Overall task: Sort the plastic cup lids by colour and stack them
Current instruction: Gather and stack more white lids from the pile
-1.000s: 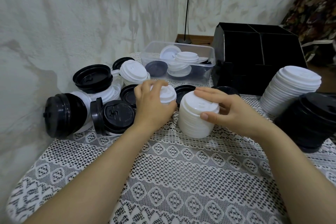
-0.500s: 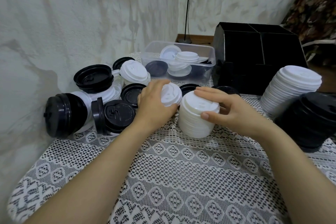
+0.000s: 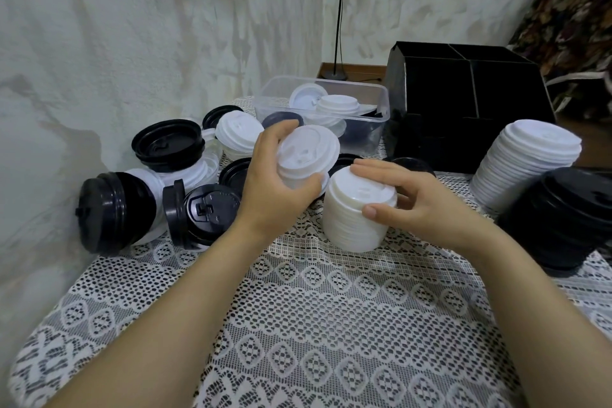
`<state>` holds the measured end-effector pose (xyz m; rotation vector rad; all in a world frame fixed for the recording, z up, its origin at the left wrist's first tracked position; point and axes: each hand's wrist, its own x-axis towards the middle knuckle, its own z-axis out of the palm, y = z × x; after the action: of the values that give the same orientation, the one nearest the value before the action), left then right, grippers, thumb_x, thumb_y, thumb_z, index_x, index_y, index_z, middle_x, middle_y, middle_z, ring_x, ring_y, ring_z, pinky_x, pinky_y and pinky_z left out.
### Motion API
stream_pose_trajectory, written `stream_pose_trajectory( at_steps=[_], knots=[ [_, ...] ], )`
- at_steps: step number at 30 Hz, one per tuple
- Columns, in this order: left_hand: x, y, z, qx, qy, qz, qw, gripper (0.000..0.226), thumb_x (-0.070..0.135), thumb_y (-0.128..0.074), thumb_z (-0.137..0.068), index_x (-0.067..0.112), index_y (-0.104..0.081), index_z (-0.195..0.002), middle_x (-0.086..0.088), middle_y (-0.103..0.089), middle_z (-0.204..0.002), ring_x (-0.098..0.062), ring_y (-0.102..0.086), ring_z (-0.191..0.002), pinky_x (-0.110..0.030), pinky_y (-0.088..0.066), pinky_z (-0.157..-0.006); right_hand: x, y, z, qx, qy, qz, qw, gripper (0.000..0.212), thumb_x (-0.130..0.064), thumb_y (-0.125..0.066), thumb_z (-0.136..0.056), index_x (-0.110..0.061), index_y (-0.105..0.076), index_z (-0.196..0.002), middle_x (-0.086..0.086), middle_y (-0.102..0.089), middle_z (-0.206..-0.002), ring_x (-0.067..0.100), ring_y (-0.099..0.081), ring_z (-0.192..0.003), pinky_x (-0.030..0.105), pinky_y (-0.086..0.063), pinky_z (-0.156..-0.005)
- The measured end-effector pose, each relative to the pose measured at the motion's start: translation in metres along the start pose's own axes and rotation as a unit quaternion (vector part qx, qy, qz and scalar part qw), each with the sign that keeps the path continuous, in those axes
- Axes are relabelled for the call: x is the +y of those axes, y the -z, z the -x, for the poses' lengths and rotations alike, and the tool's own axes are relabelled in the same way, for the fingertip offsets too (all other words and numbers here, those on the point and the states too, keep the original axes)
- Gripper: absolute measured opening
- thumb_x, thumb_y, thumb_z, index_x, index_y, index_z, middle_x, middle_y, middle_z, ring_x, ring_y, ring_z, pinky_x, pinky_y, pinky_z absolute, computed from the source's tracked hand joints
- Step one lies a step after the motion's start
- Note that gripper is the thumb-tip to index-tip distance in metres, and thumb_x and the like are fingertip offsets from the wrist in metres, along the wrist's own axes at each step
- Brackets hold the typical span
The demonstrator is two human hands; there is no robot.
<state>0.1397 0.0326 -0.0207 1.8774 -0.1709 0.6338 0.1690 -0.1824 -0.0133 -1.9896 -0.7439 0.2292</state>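
Note:
My left hand (image 3: pixel 272 185) grips a small bunch of white lids (image 3: pixel 306 154), lifted and tilted just left of a short white lid stack (image 3: pixel 356 219) standing on the lace cloth. My right hand (image 3: pixel 417 205) holds that stack, fingers across its top and thumb on its side. Loose black lids (image 3: pixel 205 210) and white lids (image 3: pixel 238 136) lie heaped at the left. A tall white stack (image 3: pixel 526 166) and a black stack (image 3: pixel 563 219) stand at the right.
A clear plastic tub (image 3: pixel 364 99) with mixed lids sits at the back centre. A black divided box (image 3: pixel 470 103) stands behind the stacks. The wall runs close along the left. The lace tablecloth (image 3: pixel 314 325) stretches towards me.
My left hand has lifted the white lids off the table and brought them up and right, towards the short stack. My right hand has stayed on the stack.

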Motion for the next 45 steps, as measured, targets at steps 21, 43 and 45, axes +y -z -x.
stream_pose_trajectory(
  at_steps=[21, 43, 45],
  knots=[
    [0.001, -0.021, 0.016, -0.151, -0.07, 0.017, 0.986, 0.056, 0.048, -0.073, -0.073, 0.042, -0.051, -0.125, 0.006, -0.048, -0.14, -0.016, -0.043, -0.134, -0.048, -0.042, -0.106, -0.005, 0.011, 0.006, 0.049, 0.009, -0.108, 0.993, 0.076, -0.027, -0.081, -0.054, -0.021, -0.058, -0.126, -0.006, -0.063, -0.129, 0.007, -0.058, -0.121, 0.029, -0.045, -0.106],
    [-0.006, -0.02, 0.014, -0.18, 0.001, 0.113, 0.977, 0.047, 0.041, -0.069, -0.074, 0.027, -0.059, -0.118, 0.0, -0.054, -0.135, -0.008, -0.048, -0.13, -0.03, -0.043, -0.106, -0.004, 0.0, 0.002, 0.031, -0.001, -0.05, 0.998, 0.066, -0.047, -0.074, -0.063, -0.037, -0.056, -0.126, -0.023, -0.049, -0.138, -0.006, -0.045, -0.129, 0.03, -0.039, -0.112],
    [-0.009, -0.019, 0.014, -0.186, 0.015, 0.131, 0.974, 0.048, 0.042, -0.073, -0.073, 0.027, -0.061, -0.116, -0.002, -0.053, -0.137, -0.009, -0.047, -0.132, -0.032, -0.042, -0.106, -0.003, -0.001, 0.002, 0.027, 0.003, -0.063, 0.998, 0.064, -0.042, -0.074, -0.065, -0.035, -0.057, -0.127, -0.021, -0.05, -0.139, -0.006, -0.045, -0.129, 0.028, -0.04, -0.11]
  ],
)
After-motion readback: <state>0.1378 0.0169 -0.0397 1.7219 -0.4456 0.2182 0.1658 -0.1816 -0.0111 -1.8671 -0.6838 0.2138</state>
